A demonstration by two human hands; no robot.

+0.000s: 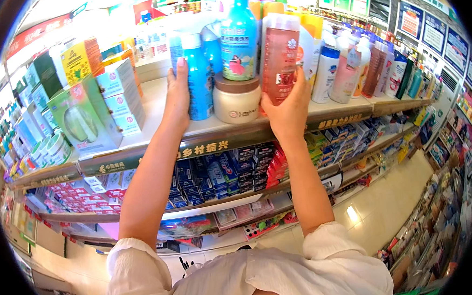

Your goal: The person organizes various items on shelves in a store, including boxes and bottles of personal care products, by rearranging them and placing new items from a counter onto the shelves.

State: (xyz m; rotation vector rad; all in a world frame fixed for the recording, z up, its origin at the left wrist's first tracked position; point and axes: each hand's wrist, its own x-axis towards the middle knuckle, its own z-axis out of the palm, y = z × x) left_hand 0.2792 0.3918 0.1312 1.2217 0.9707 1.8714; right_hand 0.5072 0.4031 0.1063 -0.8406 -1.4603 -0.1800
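Note:
My left hand (178, 95) lies along the left side of a blue bottle with a white cap (199, 85), its thumb pointing up; whether it grips the bottle cannot be told. Around the lower part of a translucent red bottle with a pale cap (282, 49) is my right hand (292, 107), thumb on the left, fingers on the right. Between them a cream jar with a brown lid (237, 106) sits at the shelf's front. A larger blue bottle with a picture label (238, 40) rises directly above the jar's lid; its base contact is unclear.
Boxed goods (120, 100) and a green gift box (84, 116) stand left on the shelf (156, 99). Pump bottles (342, 68) line the right. Toothpaste-like boxes (217, 171) fill the tier below. Packaged goods (423, 225) flank the tiled aisle (369, 208) at right.

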